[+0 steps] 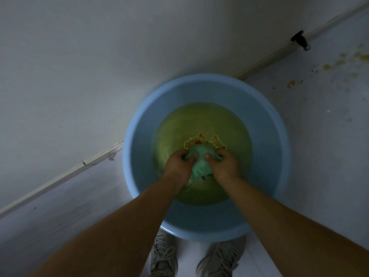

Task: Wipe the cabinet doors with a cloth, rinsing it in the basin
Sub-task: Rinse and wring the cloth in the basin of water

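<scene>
from the head view i look straight down into a round light-blue plastic basin (139, 124) sitting on the pale floor (319, 126) at the centre of the frame, holding murky yellow-green water (199, 120). my left hand (178, 164) and right hand (224, 163) are both down in it, just beside each other, each with its grip closed around the bunched green cloth (200, 166), which sits between them at the water's surface, slightly below the middle of the basin. a printed pattern (217, 141) shows on the basin bottom just above the cloth. white cabinet doors (79, 56) fill the upper left. a small black doorstop (299, 39) sits at upper right, with yellowish stains (327, 66) on the floor nearby. my two grey laced shoes (164, 254) are at the bottom edge.
</scene>
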Tool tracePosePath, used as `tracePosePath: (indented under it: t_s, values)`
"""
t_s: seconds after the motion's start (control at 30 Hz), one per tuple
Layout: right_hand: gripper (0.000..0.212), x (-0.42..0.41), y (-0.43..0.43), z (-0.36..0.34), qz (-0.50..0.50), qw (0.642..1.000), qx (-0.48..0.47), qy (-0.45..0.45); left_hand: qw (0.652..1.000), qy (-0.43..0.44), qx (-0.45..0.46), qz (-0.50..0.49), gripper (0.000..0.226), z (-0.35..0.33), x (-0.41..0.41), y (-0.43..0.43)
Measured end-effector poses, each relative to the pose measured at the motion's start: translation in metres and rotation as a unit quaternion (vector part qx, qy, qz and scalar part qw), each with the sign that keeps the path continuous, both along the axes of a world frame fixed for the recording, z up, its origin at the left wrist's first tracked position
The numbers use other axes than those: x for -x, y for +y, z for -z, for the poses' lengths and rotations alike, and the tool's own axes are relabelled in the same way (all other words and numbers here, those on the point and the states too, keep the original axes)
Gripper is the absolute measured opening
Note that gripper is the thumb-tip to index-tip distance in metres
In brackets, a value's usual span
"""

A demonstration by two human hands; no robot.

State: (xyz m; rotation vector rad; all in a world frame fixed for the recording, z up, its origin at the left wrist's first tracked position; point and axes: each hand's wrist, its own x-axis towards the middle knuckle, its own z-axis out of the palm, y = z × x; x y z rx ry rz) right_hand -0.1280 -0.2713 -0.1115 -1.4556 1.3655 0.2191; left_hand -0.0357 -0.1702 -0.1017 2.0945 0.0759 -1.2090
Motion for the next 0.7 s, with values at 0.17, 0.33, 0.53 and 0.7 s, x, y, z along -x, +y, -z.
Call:
tracePosePath:
  t_s: [0.17, 0.33, 0.53, 0.7]
  values:
    - [0.021, 0.0, 0.009, -0.039, 0.074, 0.982, -0.154, -0.075, 0.958, 0.131, 0.121, -0.226, 0.025, -0.029, 0.007, -0.01]
    - [0.013, -0.021, 0.013, -0.058, 0.189, 0.958, -0.163, -0.139, 0.921, 0.19, 0.153, -0.305, 0.026, -0.052, 0.036, -0.03]
    - [0.031, -0.021, 0.034, -0.048, 0.203, 0.946, -0.188, -0.167, 0.934, 0.158, 0.16, -0.279, 0.033, -0.061, 0.031, -0.036]
    - [0.029, -0.02, 0.01, -0.049, 0.292, 0.922, -0.204, -0.148, 0.933, 0.187, 0.156, -0.265, 0.029, -0.074, 0.059, -0.034]
